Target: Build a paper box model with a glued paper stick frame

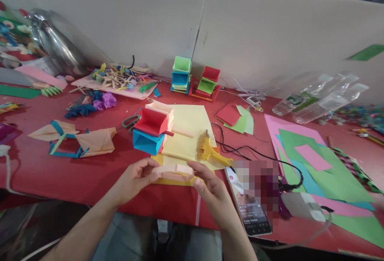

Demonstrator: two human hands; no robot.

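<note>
A pale pink paper strip (174,169), bent into a flattened loop, is held over the table's front edge. My left hand (136,179) pinches its left end between thumb and fingers. At the right end, the thumb and forefinger of my right hand (211,191) close around the paper. Just beyond my hands stand folded paper boxes, a red box (151,121) on top of a blue box (147,141), with pale pink paper behind. A yellow glue gun (210,151) lies on cream paper (193,115) to the right, beside a phone (249,205).
Scissors (130,123) lie left of the boxes. A peach-and-blue paper construction (96,141) is further left. Two small box stacks, one with a green box (182,64), stand by the wall. Plastic bottles (318,99), coloured sheets (318,161) and a black cable (258,149) occupy the right.
</note>
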